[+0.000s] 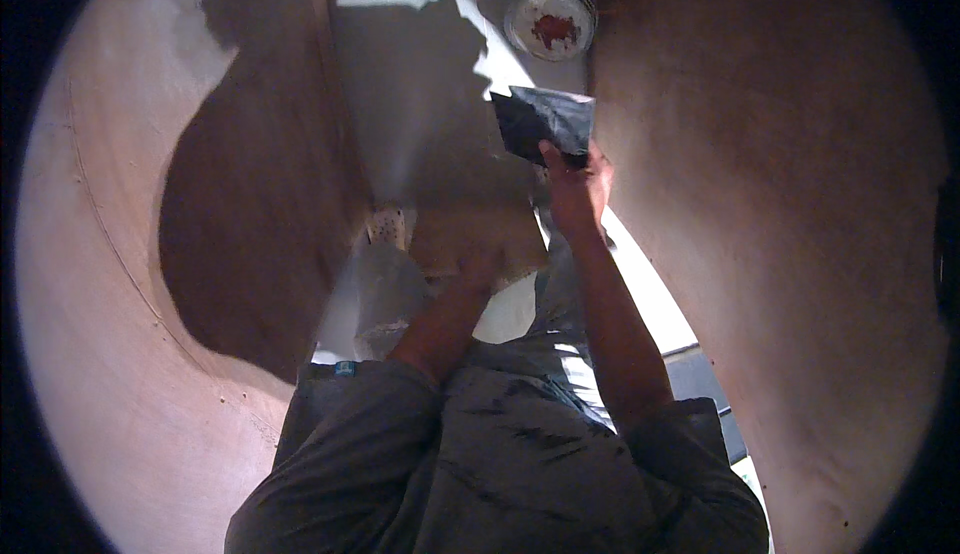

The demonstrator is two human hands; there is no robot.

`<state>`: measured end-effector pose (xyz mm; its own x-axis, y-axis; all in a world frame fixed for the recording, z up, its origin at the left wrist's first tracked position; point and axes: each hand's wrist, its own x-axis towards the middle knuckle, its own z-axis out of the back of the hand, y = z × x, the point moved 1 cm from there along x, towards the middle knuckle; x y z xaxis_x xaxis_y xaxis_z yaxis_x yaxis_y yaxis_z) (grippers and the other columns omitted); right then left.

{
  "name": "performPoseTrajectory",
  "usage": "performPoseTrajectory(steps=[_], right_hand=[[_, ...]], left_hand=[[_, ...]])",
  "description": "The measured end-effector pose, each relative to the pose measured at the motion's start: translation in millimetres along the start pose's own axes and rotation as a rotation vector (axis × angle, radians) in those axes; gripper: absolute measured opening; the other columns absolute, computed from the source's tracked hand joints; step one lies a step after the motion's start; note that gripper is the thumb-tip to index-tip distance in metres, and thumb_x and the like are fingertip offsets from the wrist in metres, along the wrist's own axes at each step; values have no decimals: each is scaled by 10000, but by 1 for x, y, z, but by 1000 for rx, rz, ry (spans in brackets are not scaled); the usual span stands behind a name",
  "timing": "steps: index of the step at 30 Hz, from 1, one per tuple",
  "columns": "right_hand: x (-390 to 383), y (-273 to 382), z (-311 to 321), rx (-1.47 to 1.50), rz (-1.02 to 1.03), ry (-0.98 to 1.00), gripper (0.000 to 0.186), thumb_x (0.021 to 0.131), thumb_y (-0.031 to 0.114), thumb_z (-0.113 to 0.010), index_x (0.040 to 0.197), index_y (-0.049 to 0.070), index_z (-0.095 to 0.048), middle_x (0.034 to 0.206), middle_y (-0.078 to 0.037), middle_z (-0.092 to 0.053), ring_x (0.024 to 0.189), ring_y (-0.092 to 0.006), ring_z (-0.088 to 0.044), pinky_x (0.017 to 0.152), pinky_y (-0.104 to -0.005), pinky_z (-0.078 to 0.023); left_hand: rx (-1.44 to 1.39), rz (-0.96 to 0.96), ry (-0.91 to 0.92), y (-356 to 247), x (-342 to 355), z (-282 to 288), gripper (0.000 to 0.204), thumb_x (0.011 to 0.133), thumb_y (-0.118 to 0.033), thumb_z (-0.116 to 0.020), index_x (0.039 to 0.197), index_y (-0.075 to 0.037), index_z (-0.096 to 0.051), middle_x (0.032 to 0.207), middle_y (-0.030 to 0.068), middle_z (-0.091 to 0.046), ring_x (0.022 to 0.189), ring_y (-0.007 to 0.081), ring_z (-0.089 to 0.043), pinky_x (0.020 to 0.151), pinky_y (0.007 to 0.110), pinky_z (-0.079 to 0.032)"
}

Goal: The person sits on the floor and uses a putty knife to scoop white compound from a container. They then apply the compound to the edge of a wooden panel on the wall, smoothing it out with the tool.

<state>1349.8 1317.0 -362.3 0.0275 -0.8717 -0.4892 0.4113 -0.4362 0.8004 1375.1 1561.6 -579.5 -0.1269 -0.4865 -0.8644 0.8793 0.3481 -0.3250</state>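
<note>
My right hand (580, 189) is raised ahead of me, its thumb and fingers pinching the near edge of a dark, thin, four-cornered sheet (548, 122). The sheet looks stiff, with a pale sheen across its face, and might be sandpaper; I cannot tell for sure. Lower and to the left, my left hand (483, 262) is in deep shadow, at the near edge of a brown board (455, 229). Its fingers are too dark to make out.
Brown wood-like panels rise at left (250, 224) and right (760, 204). A round whitish tub (550, 22) with a reddish-brown patch inside stands at the far end, by the right panel. A pale piece with dark dots (388, 226) lies beside the left panel.
</note>
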Motion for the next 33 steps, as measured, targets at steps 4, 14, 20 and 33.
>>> performPoseTrajectory(steps=[4,14,20,33], right_hand=[[30,-21,-22,-149,102,4,258,853,151,-745,1073,29,-684,924,-114,-724,831,-182,-658,812,-335,-506],[83,-16,-43,-190,454,-66,442,868,186,-712,1247,-1,-581,1144,-220,-668,1063,-372,-649,948,-418,-488],[75,-51,-5,149,401,93,450,840,195,-745,1207,-26,-605,1117,-155,-699,1035,-251,-661,922,-372,-487],[-98,-78,-8,812,302,544,224,883,72,-731,1088,43,-646,971,-17,-691,796,-102,-629,662,-263,-509]], left_hand=[[19,-7,44,-12,24,21,254,904,-277,-631,1009,-56,-700,933,183,-678,850,304,-659,765,444,-501],[256,-22,-19,38,90,101,228,864,-263,-707,956,-55,-689,789,141,-678,687,254,-657,636,392,-509],[-853,-110,-330,15,-17,203,316,918,-316,-709,779,-50,-611,599,4,-560,488,132,-519,460,336,-422],[-1571,-680,-596,19,-186,148,124,960,-144,-651,1058,-69,-662,985,42,-696,847,138,-661,780,291,-544]])
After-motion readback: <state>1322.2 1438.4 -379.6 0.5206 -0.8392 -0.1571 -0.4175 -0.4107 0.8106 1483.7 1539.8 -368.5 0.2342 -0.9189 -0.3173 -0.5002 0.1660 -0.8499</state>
